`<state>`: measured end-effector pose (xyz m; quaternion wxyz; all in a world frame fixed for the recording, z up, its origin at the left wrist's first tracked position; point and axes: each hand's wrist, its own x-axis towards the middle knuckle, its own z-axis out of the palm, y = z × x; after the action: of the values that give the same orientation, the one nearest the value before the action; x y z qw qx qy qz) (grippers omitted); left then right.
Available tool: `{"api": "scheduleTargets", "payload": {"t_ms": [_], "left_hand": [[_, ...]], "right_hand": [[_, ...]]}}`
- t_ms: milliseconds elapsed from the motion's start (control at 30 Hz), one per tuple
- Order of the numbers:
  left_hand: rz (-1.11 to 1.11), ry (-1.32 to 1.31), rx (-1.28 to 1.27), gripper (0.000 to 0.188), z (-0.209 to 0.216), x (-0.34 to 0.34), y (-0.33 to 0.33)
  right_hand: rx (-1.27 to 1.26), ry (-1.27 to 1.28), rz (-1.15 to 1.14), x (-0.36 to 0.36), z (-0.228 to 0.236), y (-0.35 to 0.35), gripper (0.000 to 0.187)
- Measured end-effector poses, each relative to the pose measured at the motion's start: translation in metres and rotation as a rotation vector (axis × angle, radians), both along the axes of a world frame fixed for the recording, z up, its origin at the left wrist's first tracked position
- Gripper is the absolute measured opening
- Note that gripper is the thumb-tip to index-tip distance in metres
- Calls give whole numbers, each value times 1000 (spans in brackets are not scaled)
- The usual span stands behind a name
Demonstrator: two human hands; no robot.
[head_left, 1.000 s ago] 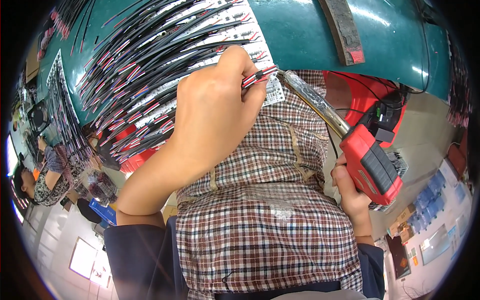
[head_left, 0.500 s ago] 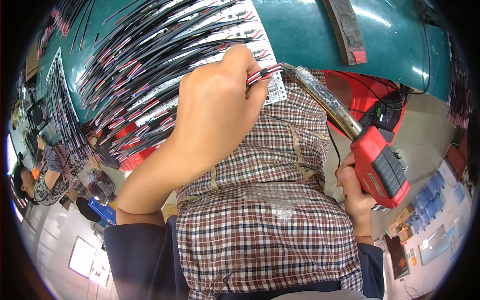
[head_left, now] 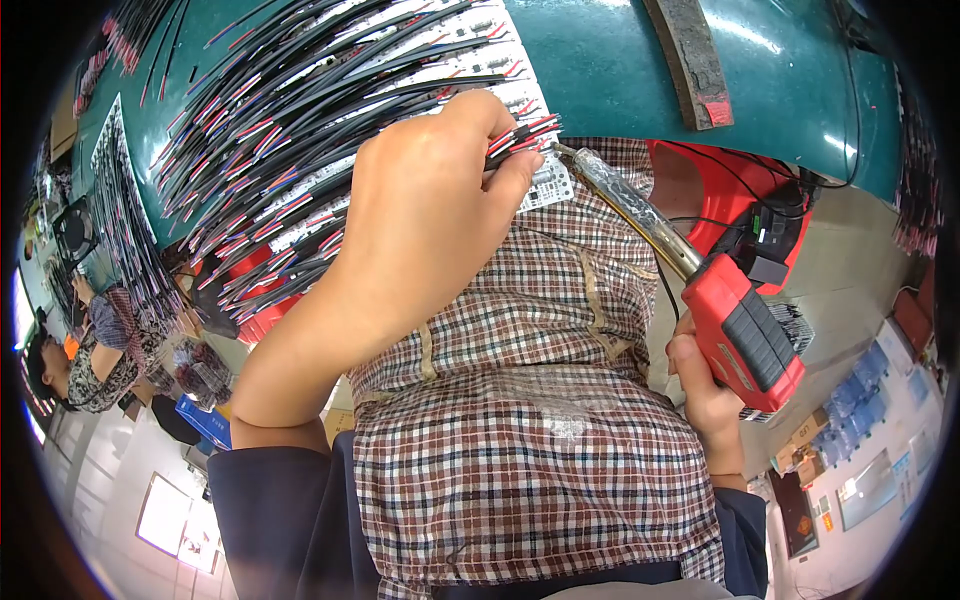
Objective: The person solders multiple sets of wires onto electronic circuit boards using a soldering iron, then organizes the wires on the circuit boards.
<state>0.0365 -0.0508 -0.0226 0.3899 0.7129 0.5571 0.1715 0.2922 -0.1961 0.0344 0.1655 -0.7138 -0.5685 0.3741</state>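
Over the right edge of a white circuit board panel, my left hand is closed on a small bunch of black cables with stripped red, white and black wire ends. Those ends point right between thumb and forefinger. My right hand is wrapped round the red and black handle of a soldering iron. Its metal barrel slants up and left, and the tip is close beside the panel's edge and the wire ends; whether they touch I cannot tell. Many black cables lie across the panel.
A dark worn bar lies on the green table. Beneath the table edge are a red stool and a black device with cords. Another cable-covered panel hangs at the left, near a seated co-worker.
The soldering iron in my right hand has shifted slightly left, its tip now lower beside the panel. My left hand has moved a little left with the cables.
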Motion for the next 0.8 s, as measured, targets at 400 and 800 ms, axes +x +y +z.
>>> {"api": "scheduleTargets", "payload": {"t_ms": [400, 800], "left_hand": [[7, -14, -68, 20, 0, -1, 3], [15, -14, -61, 20, 1, 1, 4]], "right_hand": [[-60, 52, -128, -2, 6, -7, 24], [-42, 100, -99, 0, -2, -2, 23]]}}
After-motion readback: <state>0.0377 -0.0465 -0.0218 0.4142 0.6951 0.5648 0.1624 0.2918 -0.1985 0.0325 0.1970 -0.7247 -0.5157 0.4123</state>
